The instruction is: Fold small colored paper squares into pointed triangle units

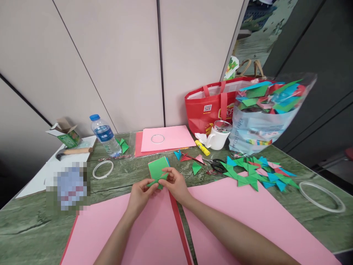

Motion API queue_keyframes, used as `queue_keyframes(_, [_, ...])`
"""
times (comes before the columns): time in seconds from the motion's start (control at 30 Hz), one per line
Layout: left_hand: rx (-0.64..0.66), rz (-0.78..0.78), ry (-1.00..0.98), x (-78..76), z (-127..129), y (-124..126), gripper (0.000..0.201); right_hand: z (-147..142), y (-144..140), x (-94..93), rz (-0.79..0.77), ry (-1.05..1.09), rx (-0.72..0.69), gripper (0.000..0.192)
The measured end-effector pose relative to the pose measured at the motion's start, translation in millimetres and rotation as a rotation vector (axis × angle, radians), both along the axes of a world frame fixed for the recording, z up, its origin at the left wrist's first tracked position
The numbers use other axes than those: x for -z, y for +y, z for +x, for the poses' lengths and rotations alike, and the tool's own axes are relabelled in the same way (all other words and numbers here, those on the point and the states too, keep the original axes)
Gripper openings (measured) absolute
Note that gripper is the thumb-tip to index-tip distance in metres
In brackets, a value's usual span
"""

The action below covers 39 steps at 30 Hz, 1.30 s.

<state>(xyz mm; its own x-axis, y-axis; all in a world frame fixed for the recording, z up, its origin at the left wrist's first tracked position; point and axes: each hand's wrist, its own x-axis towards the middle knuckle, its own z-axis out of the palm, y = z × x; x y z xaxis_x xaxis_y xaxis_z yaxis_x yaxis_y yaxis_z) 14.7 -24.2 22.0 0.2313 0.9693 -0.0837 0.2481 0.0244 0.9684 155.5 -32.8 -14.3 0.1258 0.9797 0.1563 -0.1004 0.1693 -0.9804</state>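
My left hand (140,195) and my right hand (176,184) meet at the table's middle, both pinching a small folded green paper piece (157,180). Just behind it lies a small stack of green paper squares (157,166) with a blue edge showing. Under my forearms lie large pink sheets (242,213) with a red sheet edge (179,224) between them.
A pile of folded green, blue and pink paper pieces (259,173) lies at right, with scissors (216,164), a yellow glue stick (202,148), a white mug (217,137), a clear bag of folded papers (264,114) and a red bag (209,106). A water bottle (104,135) and tape rings (103,169) sit at left.
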Motion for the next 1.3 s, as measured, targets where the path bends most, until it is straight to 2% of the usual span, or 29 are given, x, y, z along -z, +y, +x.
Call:
queue_keyframes(0.2, [0.056,-0.192,-0.126,0.0,-2.2,-0.9,0.023,3.6,4.7,1.8,-0.066,0.015,-0.062,0.023])
queue_keyframes(0.37, [0.025,-0.244,-0.197,-0.8,0.4,-3.7,0.024,1.3,3.9,-1.5,-0.026,0.017,-0.008,0.019])
queue_keyframes(0.57, [0.153,-0.328,-0.171,-2.8,1.0,-5.4,0.024,3.3,1.3,-3.8,0.007,-0.098,-0.094,0.020])
queue_keyframes(0.67, [0.161,-0.340,-0.182,-3.8,0.6,-6.0,0.025,3.0,-0.1,-6.1,0.027,-0.124,-0.102,0.022])
queue_keyframes(0.87, [0.219,-0.316,-0.206,-3.7,3.9,-9.4,0.022,2.6,-0.3,-8.6,0.019,-0.134,-0.010,0.023])
queue_keyframes(0.93, [0.183,-0.250,-0.192,-2.5,4.6,-9.2,0.019,2.5,-0.1,-7.6,0.006,-0.110,0.008,0.018])
queue_keyframes(1.03, [0.063,-0.173,-0.195,-0.2,3.5,-7.0,0.017,0.5,-0.8,-6.2,0.022,-0.025,0.013,0.020])
queue_keyframes(1.17, [-0.055,-0.169,-0.235,2.1,1.3,-3.9,0.020,-3.5,-3.2,-5.6,0.089,-0.070,-0.051,0.008])
queue_keyframes(1.3, [-0.094,-0.185,-0.253,3.3,1.4,-2.7,0.022,-4.1,-4.2,-4.2,0.104,-0.122,-0.055,0.014])
